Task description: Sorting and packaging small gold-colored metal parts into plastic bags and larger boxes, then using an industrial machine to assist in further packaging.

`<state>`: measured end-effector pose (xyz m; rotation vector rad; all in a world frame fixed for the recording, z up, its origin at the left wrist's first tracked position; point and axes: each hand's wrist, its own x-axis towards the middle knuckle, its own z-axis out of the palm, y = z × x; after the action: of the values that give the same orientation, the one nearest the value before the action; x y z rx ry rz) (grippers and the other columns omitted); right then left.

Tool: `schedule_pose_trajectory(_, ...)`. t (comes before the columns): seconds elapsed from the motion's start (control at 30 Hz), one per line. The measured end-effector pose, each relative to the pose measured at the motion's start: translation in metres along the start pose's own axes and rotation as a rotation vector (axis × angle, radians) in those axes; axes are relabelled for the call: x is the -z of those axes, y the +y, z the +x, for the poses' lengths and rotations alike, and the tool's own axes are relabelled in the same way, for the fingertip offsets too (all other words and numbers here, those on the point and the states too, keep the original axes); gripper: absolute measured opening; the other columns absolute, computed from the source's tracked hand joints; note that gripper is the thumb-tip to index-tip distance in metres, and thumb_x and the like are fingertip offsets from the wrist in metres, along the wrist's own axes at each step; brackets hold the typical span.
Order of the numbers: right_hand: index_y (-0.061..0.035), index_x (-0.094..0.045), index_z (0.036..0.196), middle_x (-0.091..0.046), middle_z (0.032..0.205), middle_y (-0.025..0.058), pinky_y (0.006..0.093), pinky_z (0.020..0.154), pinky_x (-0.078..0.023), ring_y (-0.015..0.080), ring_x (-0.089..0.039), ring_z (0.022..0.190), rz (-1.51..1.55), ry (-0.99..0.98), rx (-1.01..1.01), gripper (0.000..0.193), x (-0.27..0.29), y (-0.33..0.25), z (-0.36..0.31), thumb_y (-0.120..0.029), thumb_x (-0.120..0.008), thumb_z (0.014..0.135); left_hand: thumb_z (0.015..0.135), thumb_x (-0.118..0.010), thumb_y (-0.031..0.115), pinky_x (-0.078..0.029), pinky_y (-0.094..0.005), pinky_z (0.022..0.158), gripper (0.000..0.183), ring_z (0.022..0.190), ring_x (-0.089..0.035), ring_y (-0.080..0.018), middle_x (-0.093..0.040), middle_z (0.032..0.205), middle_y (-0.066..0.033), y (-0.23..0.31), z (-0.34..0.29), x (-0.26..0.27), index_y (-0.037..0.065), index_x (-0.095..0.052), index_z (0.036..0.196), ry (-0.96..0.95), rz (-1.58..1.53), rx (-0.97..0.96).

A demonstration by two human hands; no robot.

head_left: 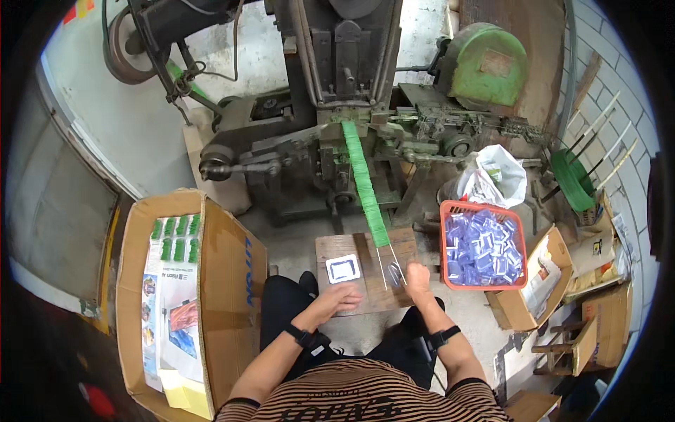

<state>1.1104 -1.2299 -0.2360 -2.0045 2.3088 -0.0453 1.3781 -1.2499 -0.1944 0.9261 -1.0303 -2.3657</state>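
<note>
My left hand (337,298) rests on the wooden board (373,301) at my knees, its fingers stretched out and holding nothing. Just beyond its fingertips lies a small white plastic case (343,269) with a dark rectangular outline. My right hand (418,278) is closed at the board's right edge, beside the near ends of two thin metal rods (384,273). What its fingers hold is hidden. A small clear piece (396,274) shows between the rods, next to that hand. Along the rods runs a long row of thin green pieces (364,186), sloping down from the machine.
A dark metal machine (346,70) with a green guard (487,65) stands ahead. At right are a red basket (484,287) of clear bluish plastic cases (485,246), a white bag (496,176) and an open carton (513,313). A tall cardboard box (232,267) holding green-filled packs stands left.
</note>
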Motion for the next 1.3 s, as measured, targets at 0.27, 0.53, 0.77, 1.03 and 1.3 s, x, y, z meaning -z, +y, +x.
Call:
schedule_pose_trajectory(0.27,0.0044,-0.057,0.089,-0.062,0.071,0.0096,0.0258,0.045,-0.05,0.0147,-0.06,0.052,1.324,-0.252,-0.308,0.009,0.067,-0.041,-0.047,-0.003,-0.052,0.086,0.097,-0.034,0.042,-0.045,-0.0416,0.088,0.048,0.1,-0.057,-0.0232,-0.057,0.109,-0.0133,-0.016,0.054,-0.055,0.002,-0.044,0.121,0.099,-0.247,-0.021)
schedule_pose_trajectory(0.53,-0.0136,-0.046,0.123,-0.051,0.106,0.0176,0.0439,0.077,-0.047,0.0378,-0.056,0.094,0.801,0.067,0.16,0.056,0.158,-0.038,0.021,0.008,-0.049,0.071,0.094,-0.023,0.055,-0.052,-0.0382,0.072,0.063,0.085,-0.06,-0.0246,-0.058,0.096,-0.0131,0.015,0.036,-0.064,0.002,-0.041,0.123,0.098,-0.335,0.096)
schedule_pose_trajectory(0.77,-0.0113,-0.058,0.103,-0.052,0.094,0.0152,0.0441,0.074,-0.046,0.0369,-0.057,0.09,0.511,0.085,0.266,0.036,0.157,-0.049,0.068,0.003,-0.052,0.071,0.093,-0.03,0.054,-0.053,-0.041,0.077,0.059,0.092,-0.059,-0.0258,-0.056,0.098,-0.0138,0.013,0.045,-0.094,0.003,-0.041,0.119,0.099,-0.42,-0.041)
schedule_pose_trajectory(1.03,-0.0011,-0.063,0.091,-0.061,0.085,0.0151,0.0356,0.072,-0.047,0.0297,-0.061,0.081,0.906,0.002,0.12,0.016,0.16,-0.05,0.019,-0.003,-0.056,0.076,0.096,-0.023,0.051,-0.052,-0.0396,0.076,0.054,0.096,-0.059,-0.0272,-0.057,0.11,-0.0124,0.027,0.032,-0.107,0.007,-0.043,0.121,0.121,-0.422,-0.098)
schedule_pose_trajectory(1.3,-0.0073,-0.061,0.095,-0.056,0.092,0.0148,0.0423,0.072,-0.046,0.0365,-0.059,0.083,0.534,0.123,0.159,0.022,0.153,-0.058,-0.001,-0.002,-0.053,0.075,0.098,-0.024,0.045,-0.053,-0.0411,0.076,0.047,0.096,-0.06,-0.0231,-0.055,0.115,-0.0084,0.025,0.034,-0.107,0.009,-0.043,0.123,0.158,-0.443,-0.12)
